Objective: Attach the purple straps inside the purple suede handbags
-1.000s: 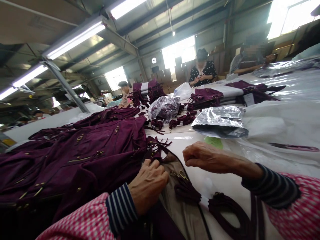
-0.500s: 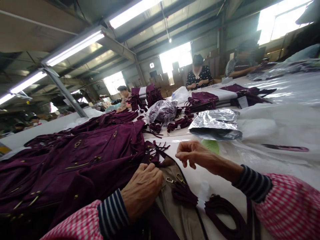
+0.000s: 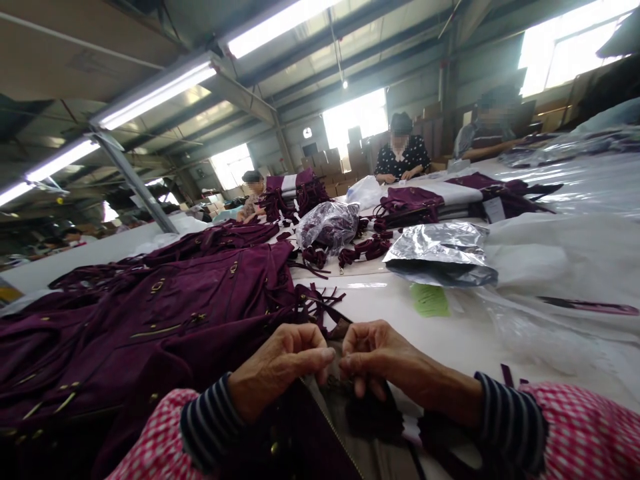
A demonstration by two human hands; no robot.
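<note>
My left hand (image 3: 287,363) and my right hand (image 3: 387,360) meet over an unzipped purple bag (image 3: 280,427) with a tan lining. Thumb and fingers of each are pinched together, fingertips nearly touching; whatever small thing lies in them cannot be made out. Under my right hand rests a dark purple strap (image 3: 373,417), bundled with a white band (image 3: 411,427) and partly covered by that hand. The bag's zip edge runs below my left hand. Purple tassels (image 3: 320,303) lie just beyond both hands.
Purple bags (image 3: 200,293) are heaped on my left. Ahead are strap bundles in clear plastic (image 3: 330,223), a silver foil bag (image 3: 440,247) and a green paper piece (image 3: 430,300). Scissors-like tweezers (image 3: 590,305) lie right on plastic sheeting. Co-workers (image 3: 403,150) sit across the table.
My left hand has lifted off the bag's lining and pinched. My right hand has come down and inward to meet it, over the strap bundle, whose metal clips are now mostly hidden.
</note>
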